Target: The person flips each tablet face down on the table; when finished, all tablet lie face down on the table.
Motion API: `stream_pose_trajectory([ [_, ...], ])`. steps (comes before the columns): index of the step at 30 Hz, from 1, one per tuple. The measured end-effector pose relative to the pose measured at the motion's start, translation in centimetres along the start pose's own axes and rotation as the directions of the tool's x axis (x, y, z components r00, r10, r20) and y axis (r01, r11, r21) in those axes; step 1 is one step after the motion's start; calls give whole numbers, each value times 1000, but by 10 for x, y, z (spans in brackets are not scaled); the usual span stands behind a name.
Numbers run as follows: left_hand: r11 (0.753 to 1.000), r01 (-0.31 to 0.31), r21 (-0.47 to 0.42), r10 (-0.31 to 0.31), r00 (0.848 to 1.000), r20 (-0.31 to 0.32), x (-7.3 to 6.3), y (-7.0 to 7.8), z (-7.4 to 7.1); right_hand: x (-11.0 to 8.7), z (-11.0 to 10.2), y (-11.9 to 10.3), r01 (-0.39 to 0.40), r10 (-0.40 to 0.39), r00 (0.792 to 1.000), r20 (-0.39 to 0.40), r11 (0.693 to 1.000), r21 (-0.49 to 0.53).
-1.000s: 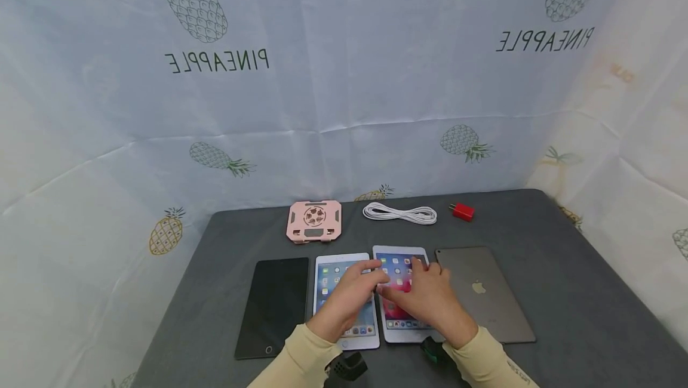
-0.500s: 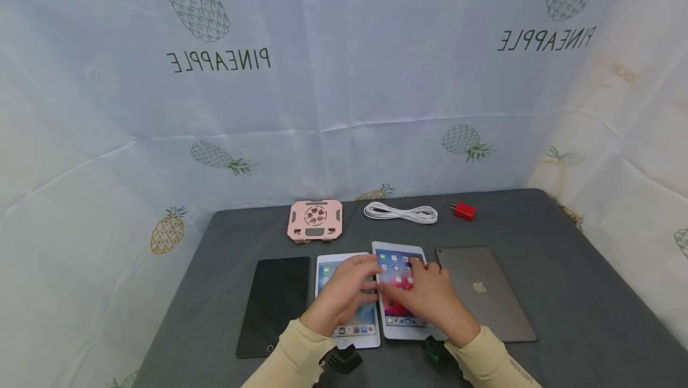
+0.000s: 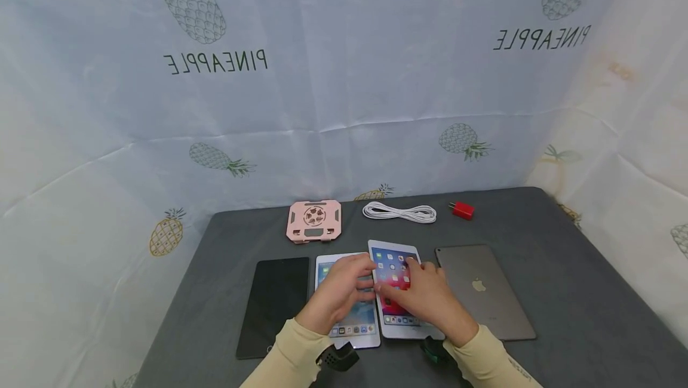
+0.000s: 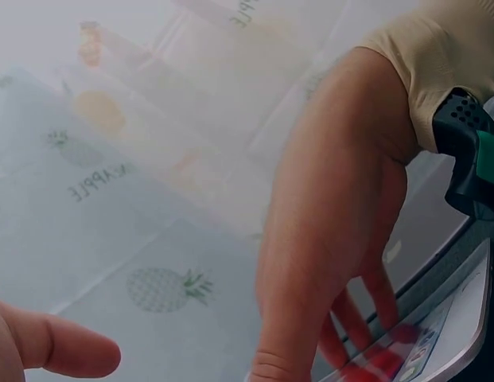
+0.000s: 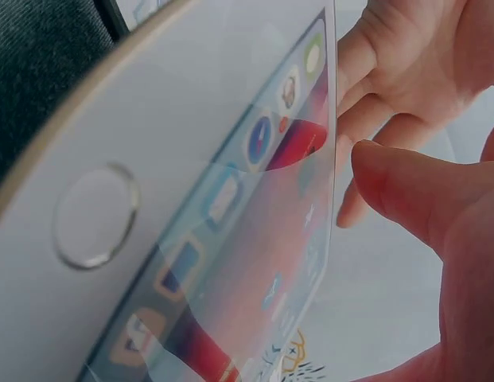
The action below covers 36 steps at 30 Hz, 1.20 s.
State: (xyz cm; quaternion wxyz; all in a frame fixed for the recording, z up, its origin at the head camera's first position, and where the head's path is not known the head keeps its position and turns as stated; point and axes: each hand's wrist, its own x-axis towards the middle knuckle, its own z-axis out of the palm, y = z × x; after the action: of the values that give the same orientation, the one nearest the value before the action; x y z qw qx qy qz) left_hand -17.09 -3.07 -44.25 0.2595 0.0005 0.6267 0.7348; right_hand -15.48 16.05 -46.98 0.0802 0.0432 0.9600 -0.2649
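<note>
In the head view my right hand [image 3: 427, 298] spans a white tablet [image 3: 391, 268] with a red-and-blue screen, gripping it with the thumb at its left edge and fingers towards its right edge. That tablet leans slightly anticlockwise. My left hand [image 3: 341, 289] hovers over a second white tablet [image 3: 355, 340], its fingertips right at the gripped tablet's left edge. The right wrist view shows the home button [image 5: 95, 216] and the right thumb [image 5: 390, 171] by the far edge, with left fingers [image 5: 366, 111] beyond. The left thumb [image 4: 64, 346] points free in the left wrist view.
A black tablet [image 3: 276, 301] lies at the left and a grey tablet [image 3: 486, 292], back up, at the right. Behind stand a pink folding stand [image 3: 314, 221], a coiled white cable [image 3: 400, 213] and a red plug adapter [image 3: 462, 211]. A patterned curtain [image 3: 344, 77] hangs behind the table.
The gripped tablet has shifted away and left, its far end tilting leftward. My left hand has drawn back slightly left and its fingers have spread. The right hand has moved slightly left.
</note>
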Motion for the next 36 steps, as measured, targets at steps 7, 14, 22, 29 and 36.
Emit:
stream_pose_trajectory([
  [7, 1000, 26, -11, -26, 1000, -3, 1, 0, -2, 0, 0, -1, 4, -4, 1000, 8, 1000, 4],
  [14, 999, 22, -26, -22, 1000, 4, 0, 2, -3, -1, 0, -3, 16, -16, 1000, 23, 999, 28],
  [22, 1000, 4, -19, -4, 1000, -6, -4, 6, -4, -3, -1, -6, 29, -32, 999, 43, 997, 71],
  [29, 1000, -19, -11, 19, 1000, -21, -7, 9, -5, -3, -2, -7, 60, -65, 996, 53, 993, 98],
  [36, 999, -38, 9, 38, 999, -13, -10, 12, -7, -3, -1, -7, 70, -83, 994, 75, 985, 159],
])
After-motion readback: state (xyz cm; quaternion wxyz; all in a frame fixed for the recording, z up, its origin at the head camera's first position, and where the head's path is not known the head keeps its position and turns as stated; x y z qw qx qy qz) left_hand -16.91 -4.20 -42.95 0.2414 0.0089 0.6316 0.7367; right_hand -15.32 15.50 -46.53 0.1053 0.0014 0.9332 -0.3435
